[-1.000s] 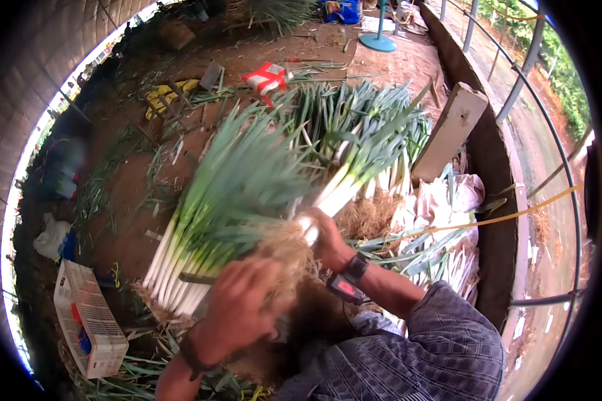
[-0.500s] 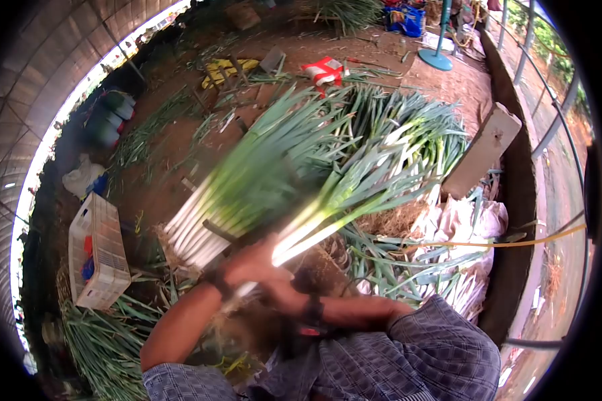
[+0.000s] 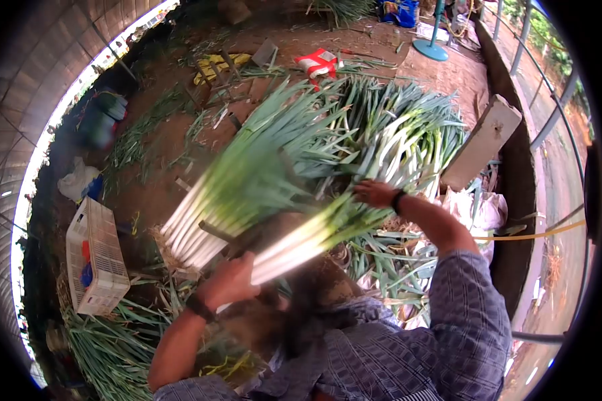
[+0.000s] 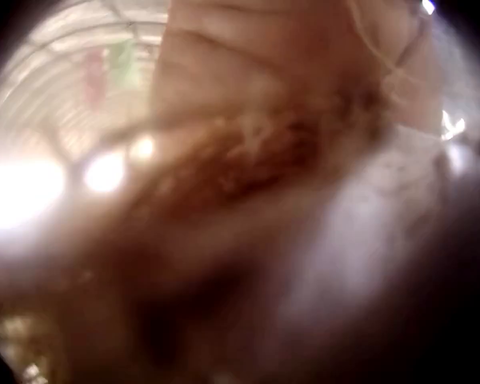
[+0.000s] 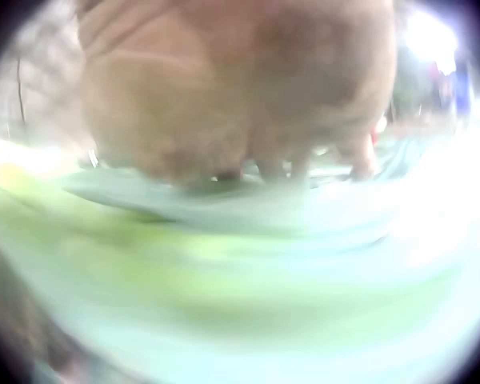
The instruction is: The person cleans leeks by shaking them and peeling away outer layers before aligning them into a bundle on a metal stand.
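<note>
A bunch of leeks [image 3: 294, 248] lies slantwise before the person, white stems toward the lower left and green leaves toward the upper right. The left hand [image 3: 229, 282] grips its white end; the left wrist view shows that palm [image 4: 288, 56] above blurred brown roots. At the leafy end, the right hand [image 3: 376, 194] touches the leaves, and in the right wrist view its palm [image 5: 240, 88] hangs over blurred green leaves [image 5: 224, 280], with fingertips against them. Left of this bunch stands a larger pile of leeks [image 3: 237, 177], held by short stakes.
More leeks [image 3: 408, 127] lie behind on the ground. A tilted board [image 3: 481, 144] leans near the low wall [image 3: 515, 207] at right. A white plastic crate [image 3: 99, 257] stands at left, with cut leaves [image 3: 117, 347] below it. A yellow hose [image 3: 548, 232] crosses at right.
The right hand has moved from the stems' white end up and right to the leaves. The left hand stays at the white end. The bunch has swung slightly lower.
</note>
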### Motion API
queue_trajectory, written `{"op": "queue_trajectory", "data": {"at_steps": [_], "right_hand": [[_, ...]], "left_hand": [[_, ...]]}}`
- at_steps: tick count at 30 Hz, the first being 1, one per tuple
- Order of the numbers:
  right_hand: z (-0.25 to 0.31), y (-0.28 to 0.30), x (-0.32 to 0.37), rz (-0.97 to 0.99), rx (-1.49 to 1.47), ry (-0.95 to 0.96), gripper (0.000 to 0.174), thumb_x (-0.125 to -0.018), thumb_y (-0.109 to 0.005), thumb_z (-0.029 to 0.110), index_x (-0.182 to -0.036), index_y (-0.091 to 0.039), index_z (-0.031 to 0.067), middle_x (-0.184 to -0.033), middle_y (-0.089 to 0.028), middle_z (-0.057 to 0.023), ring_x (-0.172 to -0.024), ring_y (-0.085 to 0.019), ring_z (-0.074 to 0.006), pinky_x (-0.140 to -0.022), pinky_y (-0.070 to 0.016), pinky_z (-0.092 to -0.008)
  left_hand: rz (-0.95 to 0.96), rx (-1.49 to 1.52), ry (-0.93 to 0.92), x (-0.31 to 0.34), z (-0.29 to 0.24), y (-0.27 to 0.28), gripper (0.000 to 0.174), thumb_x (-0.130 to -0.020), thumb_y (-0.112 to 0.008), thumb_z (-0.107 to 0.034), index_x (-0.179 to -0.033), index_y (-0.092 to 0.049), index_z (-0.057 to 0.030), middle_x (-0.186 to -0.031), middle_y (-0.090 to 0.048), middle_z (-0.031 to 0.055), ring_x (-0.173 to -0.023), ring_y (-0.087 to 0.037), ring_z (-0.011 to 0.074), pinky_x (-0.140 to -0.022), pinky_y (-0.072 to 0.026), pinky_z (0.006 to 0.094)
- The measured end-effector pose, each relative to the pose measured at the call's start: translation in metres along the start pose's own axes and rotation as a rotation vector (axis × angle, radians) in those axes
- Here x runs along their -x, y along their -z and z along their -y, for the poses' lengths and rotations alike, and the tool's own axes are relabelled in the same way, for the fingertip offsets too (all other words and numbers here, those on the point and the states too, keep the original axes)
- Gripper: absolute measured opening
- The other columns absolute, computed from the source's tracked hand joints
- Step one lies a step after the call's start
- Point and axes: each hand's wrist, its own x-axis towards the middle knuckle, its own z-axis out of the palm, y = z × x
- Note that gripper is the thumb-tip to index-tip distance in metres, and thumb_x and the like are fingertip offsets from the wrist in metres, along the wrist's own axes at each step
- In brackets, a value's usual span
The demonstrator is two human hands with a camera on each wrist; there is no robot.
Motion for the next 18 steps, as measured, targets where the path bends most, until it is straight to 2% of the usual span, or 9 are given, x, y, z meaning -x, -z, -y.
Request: {"op": "queue_trajectory", "data": {"at_steps": [2,4,7,9,10,11,14,17,18], "right_hand": [[-0.073,0.023,0.102,0.204,0.237,-0.56,0.047,-0.097,-0.052,0.042,-0.136,-0.056,0.0162,-0.129,-0.061,-0.0148,-0.12,-0.056,-0.0302,-0.106,-0.0397,-0.0474],[-0.061,0.065,0.124,-0.107,0.332,-0.764,0.055,-0.092,-0.061,0.038,-0.14,-0.053,0.0132,-0.124,-0.064,-0.0164,-0.115,-0.06,-0.0318,-0.1,-0.0442,-0.0483],[0.083,0.128,0.034,-0.785,-0.285,-0.244,0.048,-0.095,-0.057,0.025,-0.141,-0.05,0.0109,-0.136,-0.052,-0.0174,-0.128,-0.048,-0.0333,-0.109,-0.0366,-0.0479],[0.197,0.117,-0.023,-0.907,-0.472,0.193,0.045,-0.097,-0.055,0.016,-0.141,-0.048,0.0093,-0.145,-0.044,-0.0181,-0.137,-0.039,-0.0343,-0.115,-0.0315,-0.0477],[0.249,0.11,-0.032,-0.764,-0.531,0.419,0.057,-0.096,-0.058,0.019,-0.148,-0.037,0.0085,-0.149,-0.041,-0.0171,-0.14,-0.037,-0.0335,-0.118,-0.0283,-0.0479],[0.246,0.102,-0.033,-0.676,-0.51,0.413,0.065,-0.091,-0.063,0.029,-0.147,-0.038,0.009,-0.148,-0.042,-0.0164,-0.139,-0.038,-0.0339,-0.117,-0.0296,-0.0481],[0.222,0.048,-0.036,-0.395,-0.46,0.427,0.091,-0.075,-0.077,0.059,-0.144,-0.042,0.0104,-0.145,-0.046,-0.0144,-0.135,-0.041,-0.0353,-0.114,-0.0336,-0.0485],[0.022,0.006,0.047,0.002,0.147,0.014,0.096,-0.062,-0.086,0.059,-0.141,-0.052,0.0155,-0.141,-0.053,-0.0133,-0.13,-0.048,-0.0312,-0.103,-0.0442,-0.0471],[-0.033,0.025,0.068,0.66,-0.099,-0.292,0.098,-0.062,-0.087,0.053,-0.144,-0.05,0.0144,-0.142,-0.054,-0.0129,-0.126,-0.054,-0.0308,-0.102,-0.0456,-0.0432]], "left_hand": [[0.03,-0.088,0.01,0.011,-0.005,0.008,0.054,-0.071,-0.072,-0.025,-0.108,-0.045,0.0054,-0.09,-0.066,0.0315,-0.084,-0.065,0.0489,-0.074,-0.0531,0.0524],[0.027,-0.048,0.001,0.021,0.002,0.007,0.058,-0.072,-0.072,-0.027,-0.11,-0.044,0.0051,-0.089,-0.067,0.0304,-0.084,-0.065,0.0481,-0.074,-0.0527,0.0523],[0.111,0.047,0.031,0.009,-0.005,0.01,0.061,-0.072,-0.073,-0.028,-0.114,-0.045,0.004,-0.088,-0.067,0.0295,-0.084,-0.066,0.0469,-0.074,-0.0533,0.0508],[0.126,0.058,0.018,0.0,-0.017,0.023,0.06,-0.071,-0.074,-0.028,-0.114,-0.046,0.0032,-0.088,-0.067,0.0295,-0.083,-0.066,0.0462,-0.073,-0.0535,0.0502],[0.126,0.067,0.028,-0.001,-0.019,0.027,0.06,-0.071,-0.075,-0.028,-0.113,-0.047,0.0028,-0.088,-0.067,0.0295,-0.083,-0.066,0.0458,-0.073,-0.0536,0.05],[-0.041,0.076,-0.361,-0.005,0.008,0.011,0.057,-0.07,-0.076,-0.028,-0.11,-0.048,0.0016,-0.087,-0.066,0.029,-0.082,-0.066,0.0454,-0.073,-0.0537,0.0499],[0.041,-0.043,0.099,0.039,0.002,0.019,0.056,-0.07,-0.078,-0.028,-0.108,-0.049,0.0001,-0.088,-0.066,0.0277,-0.083,-0.066,0.0455,-0.073,-0.0537,0.0509],[-0.05,-0.064,0.082,0.091,0.021,0.023,0.052,-0.072,-0.076,-0.026,-0.108,-0.049,-0.0007,-0.088,-0.067,0.0264,-0.084,-0.066,0.0456,-0.072,-0.0535,0.0521],[-0.09,-0.107,0.062,0.11,0.024,0.024,0.048,-0.075,-0.072,-0.025,-0.108,-0.048,0.0001,-0.087,-0.067,0.027,-0.083,-0.066,0.0454,-0.073,-0.0536,0.0518]]}}
